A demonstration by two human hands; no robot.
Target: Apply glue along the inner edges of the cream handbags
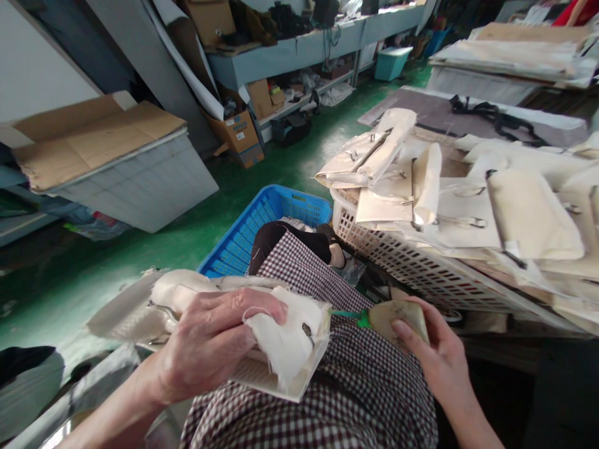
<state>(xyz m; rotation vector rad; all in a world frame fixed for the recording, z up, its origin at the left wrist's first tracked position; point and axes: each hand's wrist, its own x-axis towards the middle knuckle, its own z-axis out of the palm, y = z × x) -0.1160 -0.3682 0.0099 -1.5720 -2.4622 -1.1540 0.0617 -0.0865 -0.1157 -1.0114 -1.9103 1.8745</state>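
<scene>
My left hand [219, 337] is closed on a cream bag piece [299, 380] over my lap. The thumb is hidden, and the fingers press a frayed white cloth flap [285, 340] against its end. A small dark metal fitting pokes through that flap. The rest of the piece stretches left beyond my wrist. In my right hand [440, 343] is a yellowish squeeze bottle [395, 318], its thin green nozzle pointing left at the edge of the bag piece. Whether the tip touches that edge, I cannot tell.
A blue plastic basket [234, 234] stands on the green floor ahead of my knees. To the right, a white plastic crate [388, 252] bears several cream bag pieces [533, 215]. Cardboard lies on a white box [131, 178] at left; a workbench [290, 56] runs along the back.
</scene>
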